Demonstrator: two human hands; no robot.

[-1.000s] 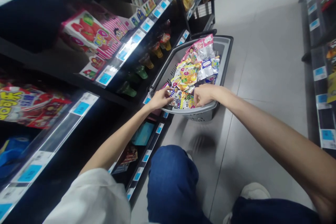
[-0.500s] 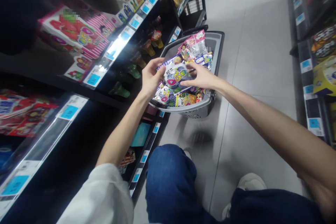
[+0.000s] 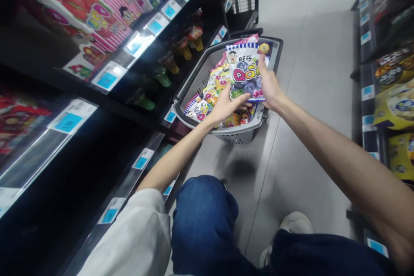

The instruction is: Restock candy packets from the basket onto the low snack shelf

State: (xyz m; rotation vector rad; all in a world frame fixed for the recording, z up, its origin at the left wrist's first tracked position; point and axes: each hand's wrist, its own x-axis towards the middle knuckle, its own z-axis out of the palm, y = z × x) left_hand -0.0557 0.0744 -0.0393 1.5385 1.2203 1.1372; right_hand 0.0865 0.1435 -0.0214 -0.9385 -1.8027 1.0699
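Head view: left hand [image 3: 225, 106] (seven o'clock) and right hand [image 3: 271, 85] (three o'clock), grips pinching a rectangular purple-and-white plastic pouch [image 3: 245, 69]; light edge pressure should prevent crumpling.

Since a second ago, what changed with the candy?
One candy bag came up out of the basket and moved right. The right grip now holds its right edge; the left grip moved over to its lower left corner. The basket stayed put, with other bags still inside.

The blueberry packet [image 3: 247, 74] (now straighter) has shifted rightward.
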